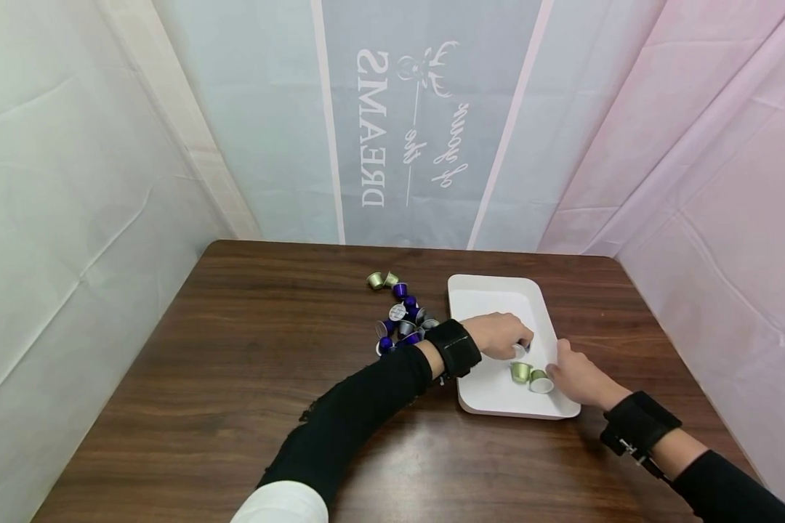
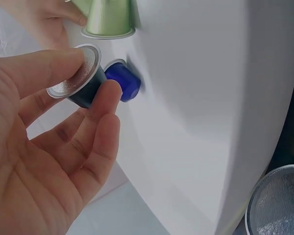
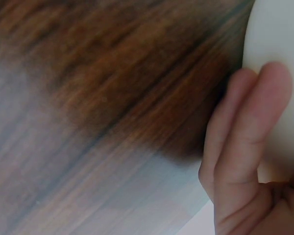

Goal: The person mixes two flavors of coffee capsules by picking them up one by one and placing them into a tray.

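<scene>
Over the white tray (image 1: 497, 396), my left hand (image 1: 496, 334) pinches a dark coffee capsule (image 2: 83, 81) between thumb and fingertips. Its silver foil lid tilts toward the thumb in the left wrist view. Just beyond it a blue capsule (image 2: 123, 82) lies on the tray floor. Two green capsules sit near the tray's front right, one green capsule (image 1: 520, 372) beside another green capsule (image 1: 540, 382) whose pale lid faces forward. At the right rim, my right hand (image 1: 582, 374) grips the tray, its fingers (image 3: 247, 132) along the outer wall.
Left of the tray, a loose cluster of purple-blue and silver capsules (image 1: 405, 328) lies on the brown wooden table (image 1: 268, 327), partly behind the left wrist strap. Two gold-green capsules (image 1: 376, 280) lie at its far end. Hanging fabric (image 1: 432, 218) borders the table's back and sides.
</scene>
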`<move>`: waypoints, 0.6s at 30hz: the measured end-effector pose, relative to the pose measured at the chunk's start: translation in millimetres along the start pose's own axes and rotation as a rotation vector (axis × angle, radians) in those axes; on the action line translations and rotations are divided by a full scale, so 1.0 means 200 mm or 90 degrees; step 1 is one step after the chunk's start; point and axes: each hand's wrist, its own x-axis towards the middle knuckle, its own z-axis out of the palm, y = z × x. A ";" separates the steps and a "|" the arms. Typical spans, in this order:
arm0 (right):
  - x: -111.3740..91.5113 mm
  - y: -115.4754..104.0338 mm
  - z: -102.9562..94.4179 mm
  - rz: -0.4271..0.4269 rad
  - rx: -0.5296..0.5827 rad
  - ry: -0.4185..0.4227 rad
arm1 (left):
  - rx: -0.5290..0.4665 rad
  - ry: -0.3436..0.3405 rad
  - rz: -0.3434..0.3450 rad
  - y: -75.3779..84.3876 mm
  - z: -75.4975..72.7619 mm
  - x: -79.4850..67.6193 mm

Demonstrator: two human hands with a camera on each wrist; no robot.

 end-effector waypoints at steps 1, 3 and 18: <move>0.00 0.00 0.00 0.001 0.001 0.000 | 0.003 -0.002 -0.001 0.00 0.00 0.01; 0.00 0.00 0.00 0.002 0.001 0.001 | 0.008 -0.004 -0.003 0.00 0.01 0.01; -0.02 -0.02 -0.01 -0.006 0.001 0.008 | 0.029 -0.019 -0.002 0.03 0.03 0.03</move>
